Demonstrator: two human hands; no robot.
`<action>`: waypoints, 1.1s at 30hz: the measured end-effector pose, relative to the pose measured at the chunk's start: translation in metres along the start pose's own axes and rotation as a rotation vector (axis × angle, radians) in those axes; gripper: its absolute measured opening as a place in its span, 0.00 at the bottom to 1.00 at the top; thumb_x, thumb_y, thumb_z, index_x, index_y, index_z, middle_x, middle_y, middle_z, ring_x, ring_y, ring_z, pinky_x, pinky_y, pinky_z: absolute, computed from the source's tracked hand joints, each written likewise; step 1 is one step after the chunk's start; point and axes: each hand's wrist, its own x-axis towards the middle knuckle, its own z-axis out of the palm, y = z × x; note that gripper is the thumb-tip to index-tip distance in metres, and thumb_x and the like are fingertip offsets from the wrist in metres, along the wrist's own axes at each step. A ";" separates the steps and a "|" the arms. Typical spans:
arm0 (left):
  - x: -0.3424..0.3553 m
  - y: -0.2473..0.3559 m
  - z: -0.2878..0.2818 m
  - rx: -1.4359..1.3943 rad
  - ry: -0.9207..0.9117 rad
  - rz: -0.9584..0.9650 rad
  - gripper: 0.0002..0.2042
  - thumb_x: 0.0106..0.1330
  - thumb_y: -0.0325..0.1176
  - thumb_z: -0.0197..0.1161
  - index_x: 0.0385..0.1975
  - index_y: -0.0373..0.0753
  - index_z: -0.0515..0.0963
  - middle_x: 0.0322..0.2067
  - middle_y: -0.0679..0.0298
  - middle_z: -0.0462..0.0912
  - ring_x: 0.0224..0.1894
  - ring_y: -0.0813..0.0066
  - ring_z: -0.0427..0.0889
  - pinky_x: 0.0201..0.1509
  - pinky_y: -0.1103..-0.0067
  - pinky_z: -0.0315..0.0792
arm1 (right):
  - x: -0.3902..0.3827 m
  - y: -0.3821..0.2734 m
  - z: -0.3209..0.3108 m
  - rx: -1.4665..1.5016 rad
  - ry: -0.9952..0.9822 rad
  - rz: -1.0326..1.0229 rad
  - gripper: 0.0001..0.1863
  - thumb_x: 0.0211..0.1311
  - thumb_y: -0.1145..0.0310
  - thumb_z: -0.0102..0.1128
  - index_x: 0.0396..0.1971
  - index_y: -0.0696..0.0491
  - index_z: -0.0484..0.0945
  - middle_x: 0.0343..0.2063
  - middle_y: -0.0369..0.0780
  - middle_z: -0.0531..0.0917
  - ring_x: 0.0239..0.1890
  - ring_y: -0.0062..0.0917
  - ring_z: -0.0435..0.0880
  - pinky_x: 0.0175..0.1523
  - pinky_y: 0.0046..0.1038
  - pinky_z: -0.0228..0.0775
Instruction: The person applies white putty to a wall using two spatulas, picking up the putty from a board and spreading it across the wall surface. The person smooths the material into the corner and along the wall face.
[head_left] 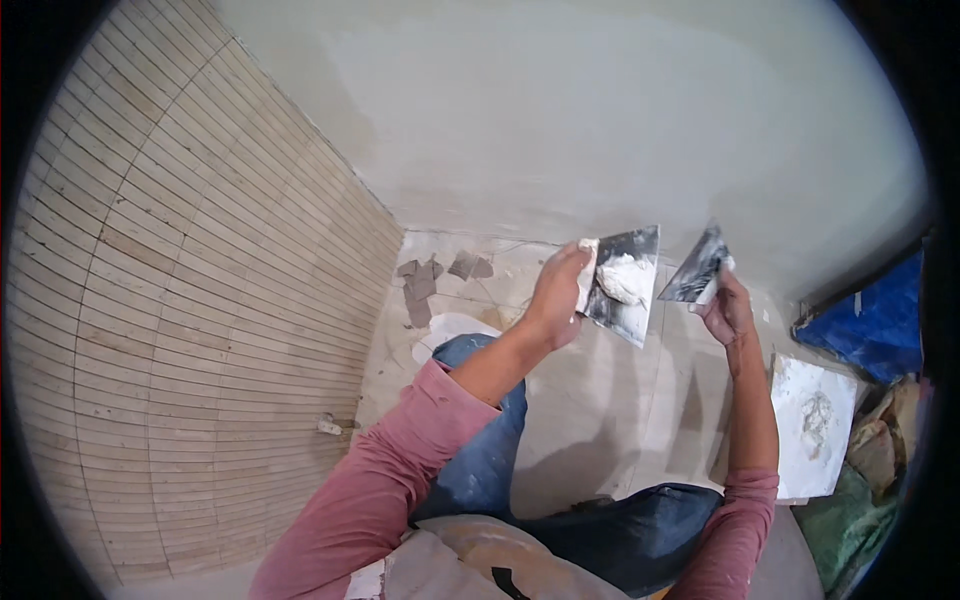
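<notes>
My left hand (560, 300) is closed round the white-smeared handle edge of a wide metal plastering blade (641, 246). A lump of white putty (627, 279) sits on the face of that blade. To its right, my right hand (729, 308) grips a putty knife (700, 264), its dark triangular-looking blade streaked with white. The two blades are close to each other but apart, held out in front of the pale plastered wall (620, 110).
Ribbed beige tiles (220, 300) cover the left wall. Grey scraps (420, 285) lie on the floor near the corner. At the right are a white board (812, 430) with dried putty, a blue sheet (870, 320) and a green sack (845, 530). A small fitting (328, 425) juts from the tiles.
</notes>
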 end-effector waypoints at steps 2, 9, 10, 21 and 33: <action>0.002 -0.004 0.001 -0.025 -0.007 -0.013 0.12 0.77 0.34 0.51 0.53 0.37 0.75 0.48 0.62 0.83 0.50 0.70 0.85 0.55 0.71 0.81 | 0.004 -0.003 0.011 0.077 -0.051 -0.036 0.29 0.77 0.45 0.50 0.64 0.52 0.71 0.54 0.43 0.84 0.50 0.40 0.89 0.46 0.44 0.89; 0.000 -0.003 -0.002 0.027 -0.020 -0.070 0.13 0.78 0.34 0.48 0.53 0.36 0.75 0.47 0.62 0.83 0.48 0.72 0.84 0.52 0.72 0.80 | 0.000 -0.007 0.053 0.205 -0.026 -0.041 0.39 0.73 0.32 0.43 0.66 0.51 0.70 0.58 0.46 0.82 0.58 0.46 0.84 0.50 0.58 0.84; 0.001 -0.003 -0.002 0.022 -0.016 -0.075 0.14 0.78 0.34 0.47 0.54 0.36 0.75 0.47 0.63 0.83 0.47 0.72 0.84 0.51 0.73 0.80 | 0.001 -0.005 0.054 0.204 -0.033 -0.046 0.39 0.73 0.32 0.43 0.66 0.51 0.70 0.58 0.46 0.82 0.58 0.46 0.84 0.50 0.58 0.84; 0.012 -0.020 -0.021 0.043 0.022 0.012 0.14 0.77 0.36 0.53 0.54 0.36 0.76 0.48 0.61 0.83 0.50 0.68 0.84 0.56 0.71 0.79 | 0.010 0.007 0.041 0.147 0.035 -0.013 0.33 0.75 0.40 0.44 0.65 0.50 0.72 0.56 0.44 0.83 0.56 0.42 0.85 0.52 0.55 0.84; 0.005 0.024 -0.016 0.195 -0.007 -0.018 0.14 0.76 0.36 0.55 0.52 0.34 0.78 0.47 0.62 0.84 0.48 0.70 0.86 0.53 0.72 0.81 | -0.041 -0.049 0.129 -1.527 -0.299 -0.893 0.16 0.65 0.62 0.60 0.49 0.49 0.86 0.48 0.42 0.86 0.49 0.39 0.81 0.56 0.40 0.74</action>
